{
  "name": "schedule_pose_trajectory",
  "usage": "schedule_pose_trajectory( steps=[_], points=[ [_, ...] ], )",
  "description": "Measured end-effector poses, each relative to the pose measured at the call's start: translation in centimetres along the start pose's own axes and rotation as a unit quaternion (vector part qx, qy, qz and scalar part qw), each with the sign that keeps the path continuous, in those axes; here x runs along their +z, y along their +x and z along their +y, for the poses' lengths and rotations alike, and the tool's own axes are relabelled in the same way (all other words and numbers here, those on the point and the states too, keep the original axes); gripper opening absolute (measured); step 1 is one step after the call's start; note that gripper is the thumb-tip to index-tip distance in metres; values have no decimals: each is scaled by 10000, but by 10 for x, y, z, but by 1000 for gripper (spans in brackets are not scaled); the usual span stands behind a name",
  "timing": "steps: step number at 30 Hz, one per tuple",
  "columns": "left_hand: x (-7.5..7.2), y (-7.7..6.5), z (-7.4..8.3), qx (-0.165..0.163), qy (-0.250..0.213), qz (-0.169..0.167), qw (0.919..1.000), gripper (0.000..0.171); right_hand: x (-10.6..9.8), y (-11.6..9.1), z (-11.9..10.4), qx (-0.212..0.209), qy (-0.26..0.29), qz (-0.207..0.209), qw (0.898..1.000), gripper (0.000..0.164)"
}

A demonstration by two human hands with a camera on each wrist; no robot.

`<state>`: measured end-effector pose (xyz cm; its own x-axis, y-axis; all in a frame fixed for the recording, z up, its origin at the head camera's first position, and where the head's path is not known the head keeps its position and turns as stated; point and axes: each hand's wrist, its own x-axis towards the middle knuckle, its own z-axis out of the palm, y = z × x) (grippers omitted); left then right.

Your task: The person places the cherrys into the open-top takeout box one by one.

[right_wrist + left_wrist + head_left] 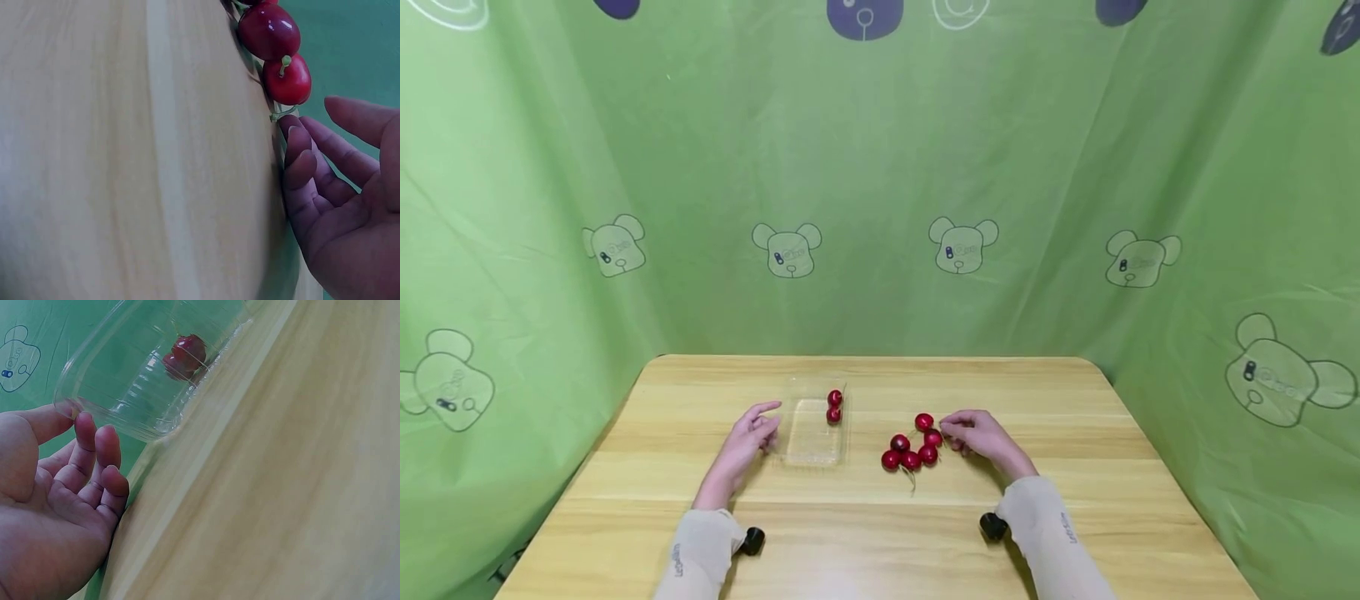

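A clear plastic container (812,459) lies on the table with two red cherries (834,407) at its right side. My left hand (748,437) is at the container's left edge, thumb and fingers loosely bent. In the left wrist view, the thumb tip meets the container's rim (62,384). Several dark red cherries with stems (911,461) form a cluster right of the container. Just right of that cluster is my right hand (977,437). The right wrist view shows its bent fingertips beside the stem of the nearest cherry (287,81), with the thumb apart and nothing held.
The wooden table (850,542) has a far edge against a green curtain (880,308) printed with bear heads. Curtain also hangs on both sides. A black wrist device (752,542) shows at the left sleeve, another device (992,527) at the right.
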<state>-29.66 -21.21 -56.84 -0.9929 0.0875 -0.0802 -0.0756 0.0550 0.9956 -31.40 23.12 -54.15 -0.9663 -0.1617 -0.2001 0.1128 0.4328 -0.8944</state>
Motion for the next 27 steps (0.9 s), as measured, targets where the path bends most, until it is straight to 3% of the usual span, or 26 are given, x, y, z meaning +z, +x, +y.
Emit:
schedule_pose_trajectory(
  steps=[6,27],
  points=[
    [0,0,1,7,-72,-2,10000,48,2,0,-2,-103,-243,-149,9995,31],
    [2,-3,5,22,-19,-30,10000,48,13,2,-3,-34,-283,298,9991,21]
  ],
)
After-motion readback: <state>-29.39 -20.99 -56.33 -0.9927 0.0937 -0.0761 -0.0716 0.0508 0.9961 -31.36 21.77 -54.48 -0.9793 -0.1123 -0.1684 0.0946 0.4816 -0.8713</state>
